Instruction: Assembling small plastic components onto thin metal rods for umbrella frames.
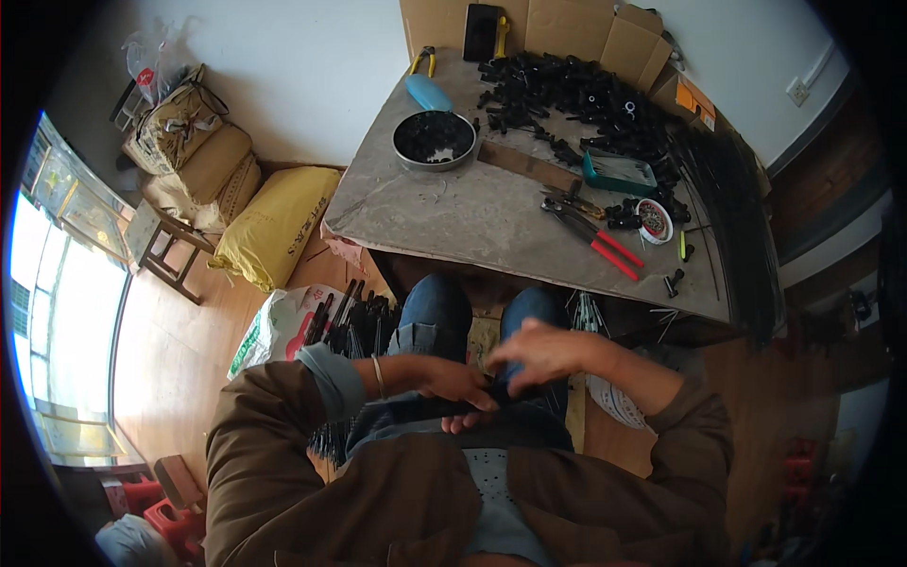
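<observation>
Note long dark piece (416, 410) across the lap (540, 423), clamped in fingers of left hand (457, 382), with right hand (537, 355) at one end in indeterminable closure; judge as light, fairly stiff, possibly slippery, best gripped near mid-length.

On the table (378, 227), a pan (435, 166) stands at the left, with a heap of parts (557, 90) to its right and behind. A bar (529, 166) lies between the pan and a tray (614, 180); pliers (574, 223) lie in front of the tray. Rods (732, 213) line the table's right end. Left of the table, a sack (279, 222) lies on the floor (179, 326). A strip (416, 409) crosses the lap.
</observation>
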Demonstrator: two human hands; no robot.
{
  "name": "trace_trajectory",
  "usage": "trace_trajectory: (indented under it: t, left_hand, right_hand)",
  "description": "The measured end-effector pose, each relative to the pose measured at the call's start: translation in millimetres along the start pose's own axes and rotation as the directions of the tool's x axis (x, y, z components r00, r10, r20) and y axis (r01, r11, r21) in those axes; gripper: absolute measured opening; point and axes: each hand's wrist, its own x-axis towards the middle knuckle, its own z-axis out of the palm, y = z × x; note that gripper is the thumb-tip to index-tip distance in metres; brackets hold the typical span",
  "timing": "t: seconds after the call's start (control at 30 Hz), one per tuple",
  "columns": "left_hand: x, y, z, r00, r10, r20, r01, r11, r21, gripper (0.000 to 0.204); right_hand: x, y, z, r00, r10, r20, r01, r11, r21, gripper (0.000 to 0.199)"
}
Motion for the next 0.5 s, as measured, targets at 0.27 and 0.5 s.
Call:
trace_trajectory:
  t: [0.27,0.5]
  left_hand:
    - [-75,125,-36,0.78,0.577,-0.243,-0.512,0.811,0.283,0.028]
    - [-27,143,-17,0.376,0.877,-0.298,-0.764,0.476,0.436,0.03]
  right_hand:
    - [-24,-38,-23,0.998,0.005,0.062,-0.039,0.831,0.555,0.051]
    - [31,104,59,0.915,0.227,-0.334,0.087,0.696,0.713,0.058]
